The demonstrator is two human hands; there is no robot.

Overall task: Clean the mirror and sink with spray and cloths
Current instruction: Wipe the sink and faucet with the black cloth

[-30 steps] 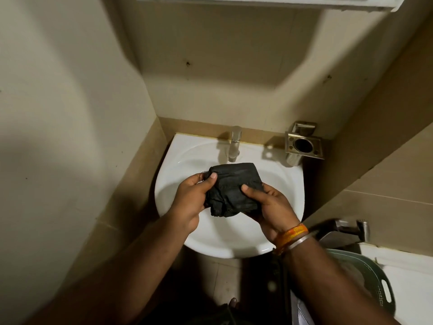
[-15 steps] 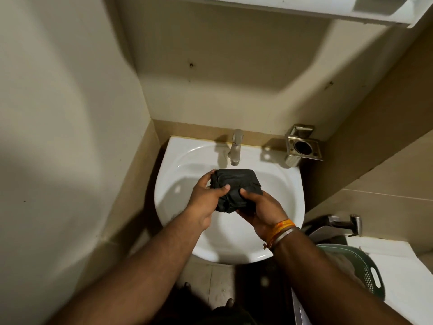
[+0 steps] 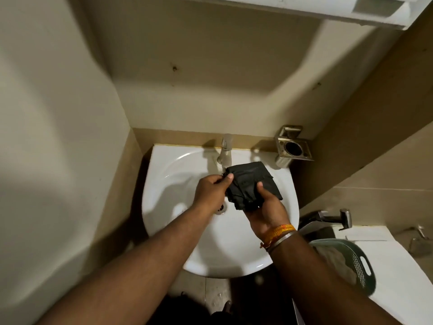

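Sink (image 3: pixel 178 231); folded cloth (image 3: pixel 254 181) upper-right-pointing

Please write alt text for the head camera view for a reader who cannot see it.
Both hands hold a folded black cloth over a white sink, below the tap: left hand pinching its edge, right hand cupping it underneath. An empty metal holder is wall-mounted at right.

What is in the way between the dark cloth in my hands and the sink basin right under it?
Nothing visible. Left hand and right hand hold the dark cloth over the white sink; only the faucet stands behind it.
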